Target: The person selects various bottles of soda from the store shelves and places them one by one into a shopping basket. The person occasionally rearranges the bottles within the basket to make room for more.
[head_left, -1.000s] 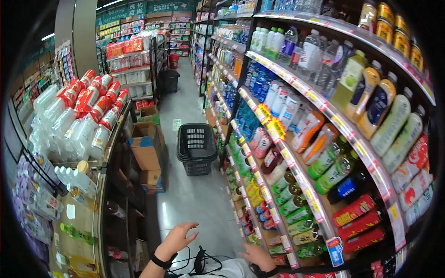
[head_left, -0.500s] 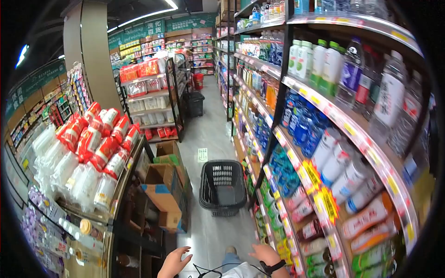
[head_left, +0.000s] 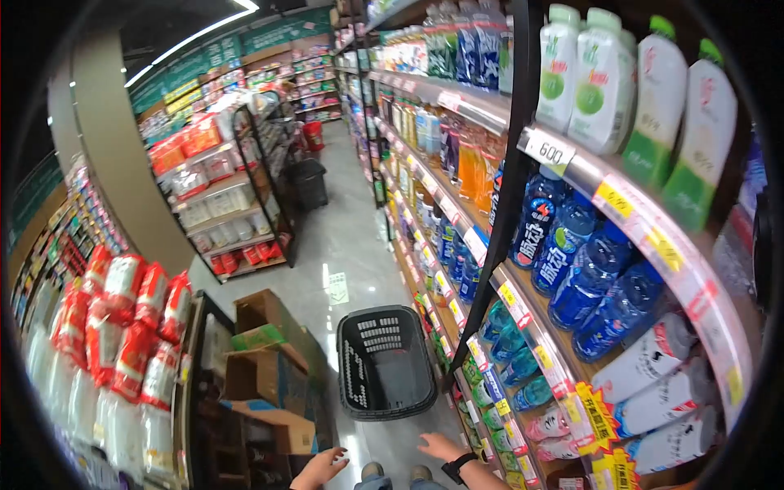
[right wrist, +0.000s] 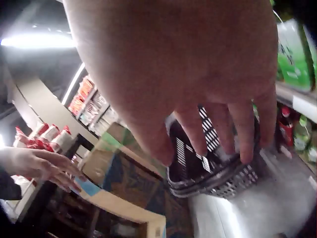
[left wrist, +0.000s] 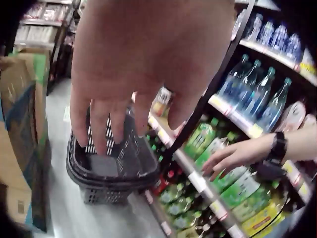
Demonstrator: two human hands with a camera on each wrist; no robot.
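Hanging open and empty, left hand (head_left: 321,470) and right hand (head_left: 443,448) flank the near side of the black shopping basket (head_left: 390,407), twelve o'clock in the head view. Left wrist: straying toward four could topple bottles (left wrist: 246,189). Right wrist: drifting toward seven could snag cardboard (right wrist: 130,184).

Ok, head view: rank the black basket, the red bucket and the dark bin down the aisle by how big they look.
1. Black basket
2. Dark bin
3. Red bucket
The basket is nearer the camera, so true sizes are unsure.
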